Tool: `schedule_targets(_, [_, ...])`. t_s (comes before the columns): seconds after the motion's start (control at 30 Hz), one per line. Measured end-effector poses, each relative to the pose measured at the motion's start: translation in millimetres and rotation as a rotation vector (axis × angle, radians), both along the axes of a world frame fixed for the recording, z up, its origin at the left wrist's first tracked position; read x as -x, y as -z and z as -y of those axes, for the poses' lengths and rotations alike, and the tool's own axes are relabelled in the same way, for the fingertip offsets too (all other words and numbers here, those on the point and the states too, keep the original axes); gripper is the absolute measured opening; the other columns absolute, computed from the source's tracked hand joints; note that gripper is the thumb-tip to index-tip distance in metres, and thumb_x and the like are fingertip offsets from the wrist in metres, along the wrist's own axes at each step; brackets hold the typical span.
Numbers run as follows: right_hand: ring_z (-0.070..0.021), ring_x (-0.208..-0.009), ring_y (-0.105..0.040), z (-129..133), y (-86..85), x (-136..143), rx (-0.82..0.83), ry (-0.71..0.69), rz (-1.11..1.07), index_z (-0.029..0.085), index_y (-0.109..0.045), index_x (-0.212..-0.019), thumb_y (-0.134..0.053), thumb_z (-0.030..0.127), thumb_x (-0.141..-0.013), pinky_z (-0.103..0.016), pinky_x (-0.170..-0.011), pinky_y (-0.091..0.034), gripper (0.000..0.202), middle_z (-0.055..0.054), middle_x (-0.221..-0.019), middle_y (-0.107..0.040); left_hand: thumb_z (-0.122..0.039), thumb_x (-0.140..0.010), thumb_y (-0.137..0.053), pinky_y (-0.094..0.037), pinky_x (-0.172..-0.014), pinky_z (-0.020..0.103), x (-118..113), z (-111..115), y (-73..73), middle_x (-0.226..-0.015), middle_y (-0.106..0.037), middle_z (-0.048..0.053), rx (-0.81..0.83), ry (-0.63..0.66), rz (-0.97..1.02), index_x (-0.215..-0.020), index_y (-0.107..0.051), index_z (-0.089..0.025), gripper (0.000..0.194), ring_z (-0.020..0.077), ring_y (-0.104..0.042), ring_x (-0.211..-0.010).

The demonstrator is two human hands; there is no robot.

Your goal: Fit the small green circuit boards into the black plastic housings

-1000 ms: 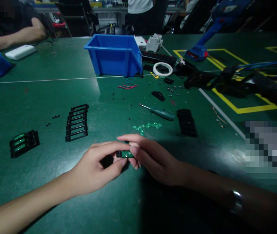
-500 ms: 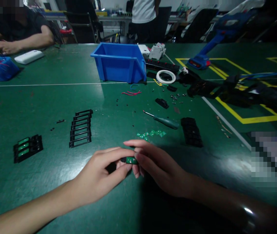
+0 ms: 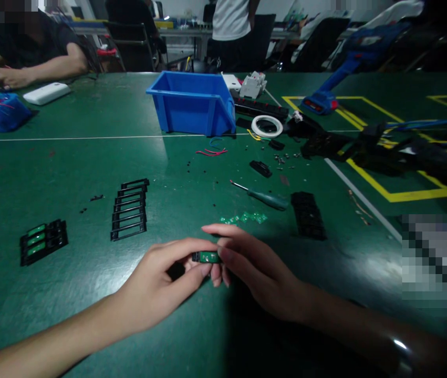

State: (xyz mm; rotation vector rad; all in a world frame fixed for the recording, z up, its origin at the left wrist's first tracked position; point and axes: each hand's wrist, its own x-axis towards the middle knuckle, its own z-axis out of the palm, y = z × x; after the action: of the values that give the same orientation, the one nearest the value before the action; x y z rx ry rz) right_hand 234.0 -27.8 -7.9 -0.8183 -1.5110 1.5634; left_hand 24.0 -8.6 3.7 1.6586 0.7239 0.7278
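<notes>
Between my two hands is a small black housing with a green circuit board in it, its board side facing up. My left hand pinches its left end between thumb and fingers. At the other end, the thumb and fingers of my right hand close on it and hide that end. Just beyond my fingertips lie several small green circuit boards in a row. A screwdriver with a dark green handle rests behind them. To the left are a black ladder-like frame and a black holder with green boards.
A blue bin stands at the back, beside a roll of white tape. Black ribbed parts lie to the right. A blue cordless drill and a cable bundle occupy the far right. A co-worker sits far left.
Both hands keep their grip on the small housing, which has shifted very slightly left and shows a bit more of its board. The view has moved a little.
</notes>
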Motion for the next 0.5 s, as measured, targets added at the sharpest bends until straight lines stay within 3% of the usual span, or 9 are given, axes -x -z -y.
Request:
schedule_targets(0.1, [-0.0115, -0.069, -0.062, -1.6, 0.6, 0.8, 0.02, 0.077, -0.023, 0.018, -0.051, -0.134, -0.05, 0.032, -0.106, -0.025, -0.062, -0.051, 0.031, -0.002, -0.085, -0.066, -0.019, -0.098, -0.061, -0.058, -0.077, 0.026, 1.5, 0.8, 4.2, -0.098, -0.077, 0.005, -0.002, -0.098, -0.008, -0.121, -0.068, -0.02, 0.023, 0.0159, -0.072, -0.085])
schedule_targets(0.27, [-0.013, -0.075, -0.064, -5.6, 1.5, 0.3, 0.01, 0.21, 0.019, 0.02, -0.062, -0.107, -0.058, 0.032, -0.102, -0.026, -0.067, -0.053, 0.014, -0.004, -0.093, -0.065, -0.02, -0.095, -0.067, -0.058, -0.08, 0.026, 4.0, 0.4, 8.5, -0.113, -0.078, 0.005, -0.121, -0.256, -0.118, -0.122, -0.072, -0.025, 0.028, 0.0173, -0.073, -0.095])
schedule_targets(0.4, [-0.0191, -0.103, -0.063, -7.8, 0.0, 1.9, -0.073, 0.227, 0.014, 0.02, -0.068, -0.095, -0.063, 0.027, -0.098, -0.03, -0.081, -0.055, 0.009, -0.009, -0.114, -0.061, -0.018, -0.095, -0.067, -0.058, -0.085, 0.027, 4.1, 0.2, 7.2, -0.116, -0.078, 0.004, -0.201, -0.273, -0.152, -0.125, -0.072, -0.026, 0.032, 0.0176, -0.073, -0.1])
schedule_targets(0.5, [-0.0177, -0.102, -0.063, -8.3, -0.6, 3.1, -0.052, 0.227, -0.007, 0.021, -0.07, -0.1, -0.065, 0.024, -0.097, -0.029, -0.083, -0.054, 0.007, -0.008, -0.116, -0.061, -0.018, -0.096, -0.065, -0.057, -0.092, 0.026, 3.8, 1.2, 6.4, -0.123, -0.076, 0.003, -0.223, -0.257, -0.168, -0.13, -0.069, -0.026, 0.035, 0.0171, -0.072, -0.107])
